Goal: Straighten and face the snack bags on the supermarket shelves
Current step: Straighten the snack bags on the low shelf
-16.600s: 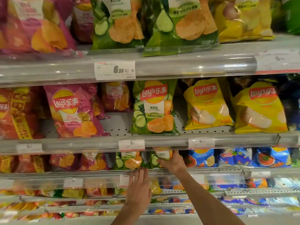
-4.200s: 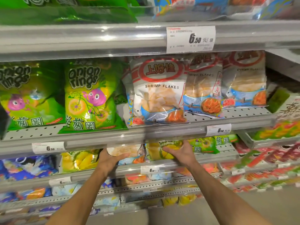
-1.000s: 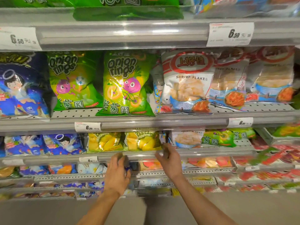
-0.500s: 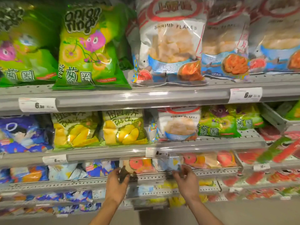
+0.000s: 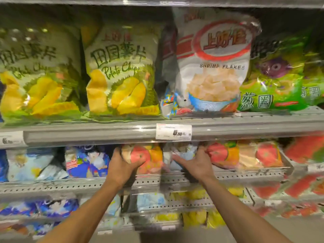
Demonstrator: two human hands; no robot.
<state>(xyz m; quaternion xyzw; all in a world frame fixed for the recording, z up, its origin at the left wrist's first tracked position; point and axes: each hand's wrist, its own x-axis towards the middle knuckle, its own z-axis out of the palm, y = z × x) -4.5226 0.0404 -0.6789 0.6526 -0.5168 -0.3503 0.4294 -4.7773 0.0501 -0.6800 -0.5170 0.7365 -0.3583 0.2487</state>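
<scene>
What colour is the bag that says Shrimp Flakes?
Mostly white, with a red oval logo and a blue bowl: the Shrimp Flakes bag, seen in the head view.

Head view, close, seemingly facing shelves (image 5: 87,135)

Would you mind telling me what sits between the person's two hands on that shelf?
In the head view, a tomato-print snack bag held by the left hand, then a pale bag under the right hand.

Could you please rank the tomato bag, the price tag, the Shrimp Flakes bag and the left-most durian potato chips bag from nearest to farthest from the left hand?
From the left hand:
1. Tomato bag, in its grasp.
2. Price tag, just above, rightward.
3. Shrimp Flakes bag, shelf above, right.
4. Left-most durian potato chips bag, shelf above, far left.
</scene>
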